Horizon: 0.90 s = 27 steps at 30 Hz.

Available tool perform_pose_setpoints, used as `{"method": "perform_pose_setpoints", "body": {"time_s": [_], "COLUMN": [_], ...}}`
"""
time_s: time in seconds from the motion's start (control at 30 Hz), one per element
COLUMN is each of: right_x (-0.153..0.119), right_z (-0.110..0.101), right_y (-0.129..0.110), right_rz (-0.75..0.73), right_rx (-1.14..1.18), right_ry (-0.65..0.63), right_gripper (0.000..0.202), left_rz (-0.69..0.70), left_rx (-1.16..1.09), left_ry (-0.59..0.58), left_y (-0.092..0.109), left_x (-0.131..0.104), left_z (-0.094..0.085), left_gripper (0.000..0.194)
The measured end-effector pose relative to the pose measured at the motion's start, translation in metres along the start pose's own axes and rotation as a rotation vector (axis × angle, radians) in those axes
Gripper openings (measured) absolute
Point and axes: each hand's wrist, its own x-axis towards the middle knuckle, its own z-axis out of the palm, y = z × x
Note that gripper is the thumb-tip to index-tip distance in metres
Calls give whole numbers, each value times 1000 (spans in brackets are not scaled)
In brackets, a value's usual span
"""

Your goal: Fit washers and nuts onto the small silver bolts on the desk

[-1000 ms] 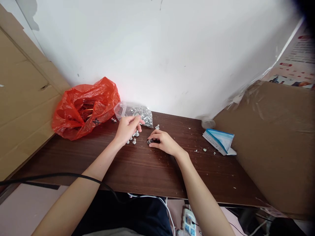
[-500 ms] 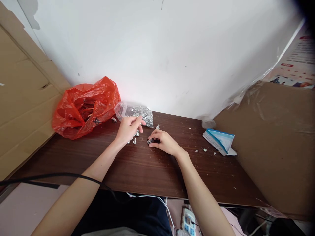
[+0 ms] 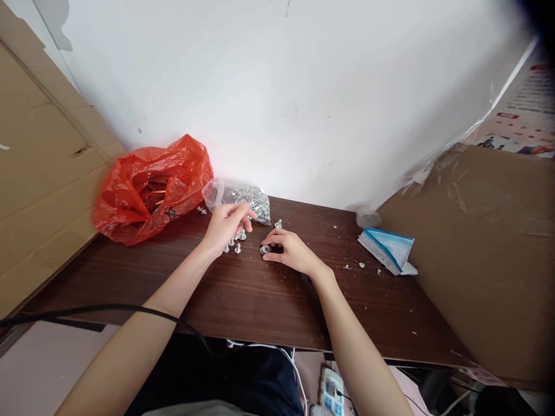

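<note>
Above the brown table, my left hand (image 3: 226, 227) hovers by a clear plastic bag (image 3: 255, 205) of small silver metal parts. Its fingers are loosely bent and apart, and nothing shows between them. Just below and beside it, several silver screws (image 3: 237, 249) stand or lie on the wood, some partly hidden by the hand. My right hand (image 3: 291, 250) rests on the table, its thumb and fingers closed around round metal washers (image 3: 266, 249); how many cannot be told. One more screw (image 3: 278, 223) with a wide base stands behind the right fingers.
A red plastic bag (image 3: 125, 214) with contents sits at the back left. A blue-and-white packet (image 3: 387, 249) and a small clear round container (image 3: 367, 217) lie to the right. Cardboard (image 3: 481, 248) borders the right side. A black cable (image 3: 99, 307) crosses my left forearm.
Both hands stay in nearly the same place. The washers at my right fingertips have tilted so that their round face with its hole shows more. More screws are visible beside my left hand.
</note>
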Motion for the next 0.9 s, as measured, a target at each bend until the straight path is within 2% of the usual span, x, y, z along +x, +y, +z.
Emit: {"method": "perform_pose_setpoints", "body": {"time_s": [0.13, 0.47, 0.77, 0.9], "right_x": [-2, -4, -3, -4], "right_z": [-3, -5, -3, -3], "right_y": [1, 1, 2, 1], "right_rz": [27, 116, 86, 70], "right_rx": [20, -8, -19, -40], "right_ry": [2, -4, 3, -3], "right_gripper": [25, 15, 10, 19], "left_rz": [-22, -31, -23, -27], "left_rx": [-43, -52, -45, -36], "left_ry": [8, 17, 20, 24], "left_y": [0, 0, 0, 1], "left_x": [1, 0, 0, 0], "left_z": [-1, -3, -3, -2], "left_gripper": [35, 34, 34, 33]}}
